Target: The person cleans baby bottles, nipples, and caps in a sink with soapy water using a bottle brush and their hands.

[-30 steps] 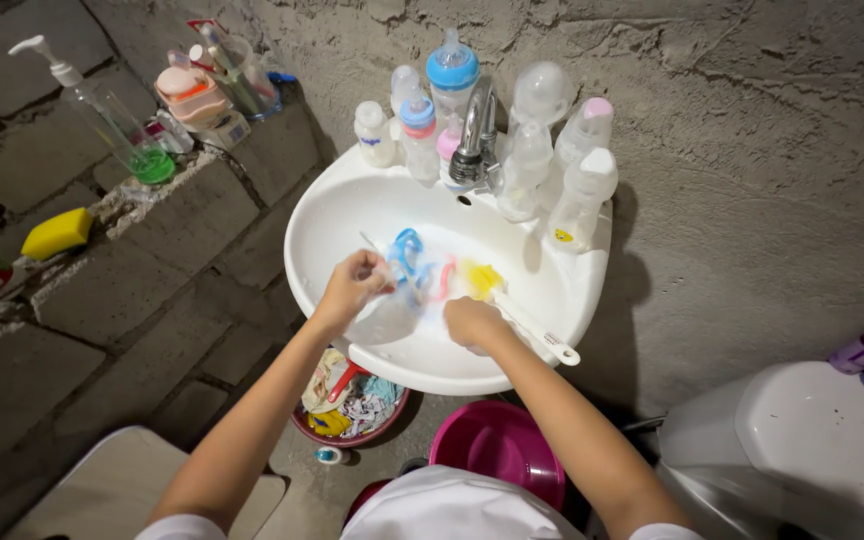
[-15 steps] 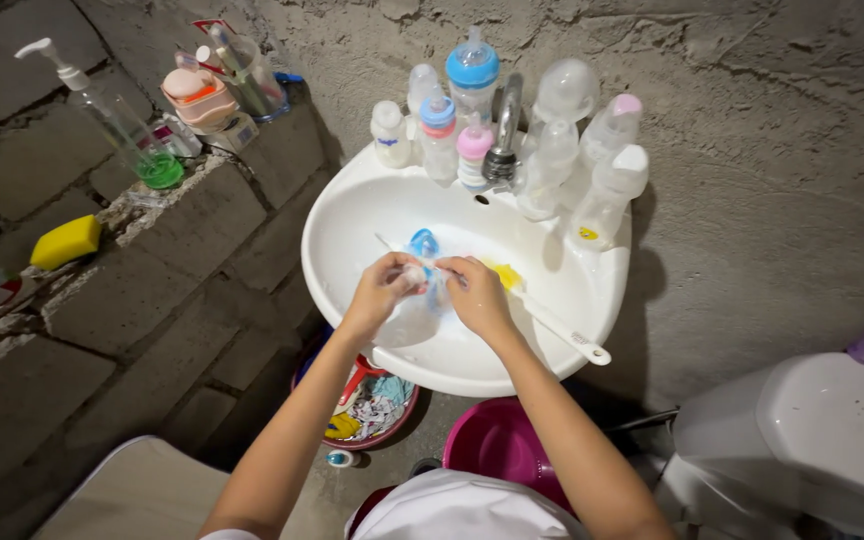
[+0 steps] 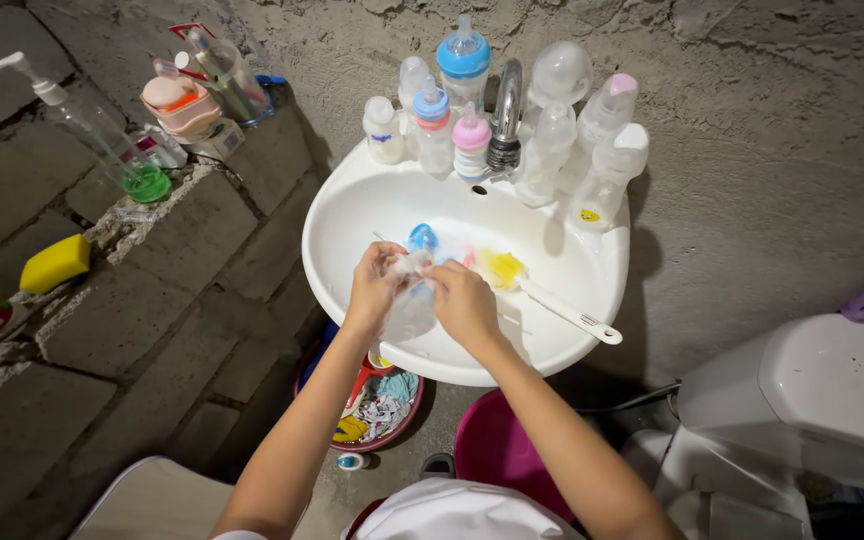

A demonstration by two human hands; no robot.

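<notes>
Over white sink (image 3: 352,215): both hands' fingers grasping clear bottle (image 3: 412,305); yellow brush (image 3: 512,272) beside, bottles (image 3: 552,140) behind.

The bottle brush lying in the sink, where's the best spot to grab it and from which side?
Probably the white handle end of the bottle brush, taken from the right: it juts over the sink rim, clear of both hands, while its yellow head lies in the basin.

White basin (image 3: 352,215), yellow-headed brush (image 3: 505,270), yellow sponge (image 3: 53,262), magenta bucket (image 3: 492,445)

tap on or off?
Off, as far as visible: no stream falls from the tap into the sink.
</notes>
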